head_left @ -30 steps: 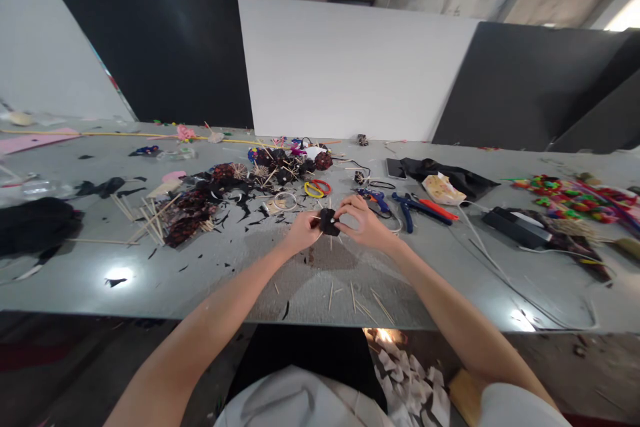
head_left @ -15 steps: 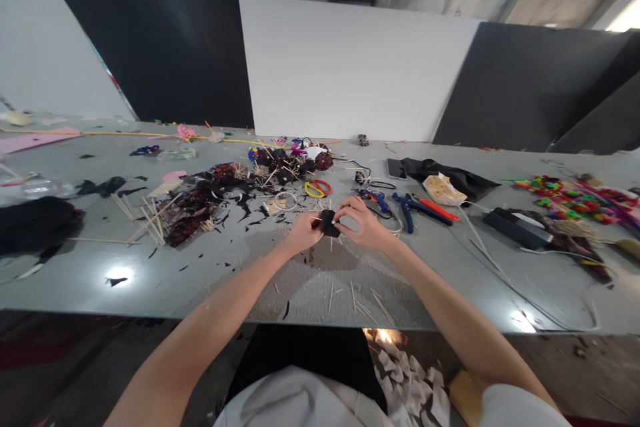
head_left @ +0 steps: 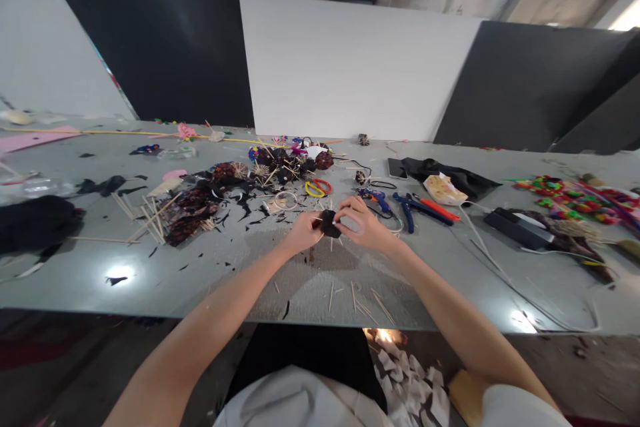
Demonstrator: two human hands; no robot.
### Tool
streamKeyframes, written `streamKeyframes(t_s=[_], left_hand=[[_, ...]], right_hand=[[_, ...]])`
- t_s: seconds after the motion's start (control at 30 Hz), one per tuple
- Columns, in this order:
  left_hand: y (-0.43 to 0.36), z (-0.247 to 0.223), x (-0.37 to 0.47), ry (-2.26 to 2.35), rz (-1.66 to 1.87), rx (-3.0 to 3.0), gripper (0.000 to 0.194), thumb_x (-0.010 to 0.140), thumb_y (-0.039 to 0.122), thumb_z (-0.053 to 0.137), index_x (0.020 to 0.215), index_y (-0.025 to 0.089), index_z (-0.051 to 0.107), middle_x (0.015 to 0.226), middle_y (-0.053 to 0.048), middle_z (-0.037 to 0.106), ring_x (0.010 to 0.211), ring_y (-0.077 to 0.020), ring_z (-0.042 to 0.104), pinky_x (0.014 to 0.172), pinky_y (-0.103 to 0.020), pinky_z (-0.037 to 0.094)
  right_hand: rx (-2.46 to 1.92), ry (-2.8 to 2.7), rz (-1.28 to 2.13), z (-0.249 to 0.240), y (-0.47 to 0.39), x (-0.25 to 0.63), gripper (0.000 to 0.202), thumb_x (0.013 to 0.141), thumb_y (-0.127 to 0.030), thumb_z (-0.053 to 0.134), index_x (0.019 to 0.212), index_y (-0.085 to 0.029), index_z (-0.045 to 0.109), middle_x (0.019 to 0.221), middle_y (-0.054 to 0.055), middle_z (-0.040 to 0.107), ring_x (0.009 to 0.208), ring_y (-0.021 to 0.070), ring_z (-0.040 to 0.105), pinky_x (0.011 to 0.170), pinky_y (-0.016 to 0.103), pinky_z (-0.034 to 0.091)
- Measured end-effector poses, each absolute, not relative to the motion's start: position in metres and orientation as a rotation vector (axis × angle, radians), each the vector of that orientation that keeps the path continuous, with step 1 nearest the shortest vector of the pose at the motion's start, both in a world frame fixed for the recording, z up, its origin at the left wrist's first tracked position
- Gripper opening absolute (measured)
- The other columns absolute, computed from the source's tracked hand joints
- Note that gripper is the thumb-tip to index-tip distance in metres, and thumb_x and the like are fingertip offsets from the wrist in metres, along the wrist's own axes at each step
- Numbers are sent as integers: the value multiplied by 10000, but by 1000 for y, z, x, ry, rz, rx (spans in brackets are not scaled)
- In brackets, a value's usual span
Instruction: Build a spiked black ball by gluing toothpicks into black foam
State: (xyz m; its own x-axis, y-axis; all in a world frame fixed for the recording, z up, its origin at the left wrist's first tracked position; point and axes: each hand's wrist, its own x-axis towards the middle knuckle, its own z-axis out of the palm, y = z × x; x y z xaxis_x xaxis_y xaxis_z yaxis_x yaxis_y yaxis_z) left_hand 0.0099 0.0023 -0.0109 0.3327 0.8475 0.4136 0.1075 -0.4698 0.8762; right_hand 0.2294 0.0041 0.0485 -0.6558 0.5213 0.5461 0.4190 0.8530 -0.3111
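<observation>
Between my two hands, just above the grey table [head_left: 240, 280], is a small black fabric-like ball [head_left: 329, 223] with thin wooden sticks poking out of it. My left hand [head_left: 304, 232] is closed on the ball's left side. On its right side, the fingertips of my right hand [head_left: 361, 221] pinch at the ball, and something small and pale shows at them. Short loose sticks [head_left: 354, 297] lie on the table nearer to me. Beyond my hands are a yellow ring [head_left: 314, 189] and a white ring [head_left: 285, 201].
Right of my hands lie a blue glue gun [head_left: 375, 199], blue-handled pliers [head_left: 406, 211] and a power strip [head_left: 518, 228] with a white cable. Dark stick-studded balls [head_left: 285, 170] are heaped at the back. To the left are a stick bundle [head_left: 153, 220] and black scraps.
</observation>
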Motion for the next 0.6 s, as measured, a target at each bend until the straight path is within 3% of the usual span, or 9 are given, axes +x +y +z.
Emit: streamKeyframes(t_s=[0.6], left_hand=[[3, -12, 10, 834, 1206, 1820, 69, 753, 175, 577, 725, 132, 623, 656, 13, 566, 636, -112, 492, 606, -211, 365]], right_hand=[[-674, -2469, 183, 49, 3, 230, 94, 1052, -276, 533, 1070, -267, 625, 1170, 88, 595, 1119, 267, 543, 1067, 522, 466]])
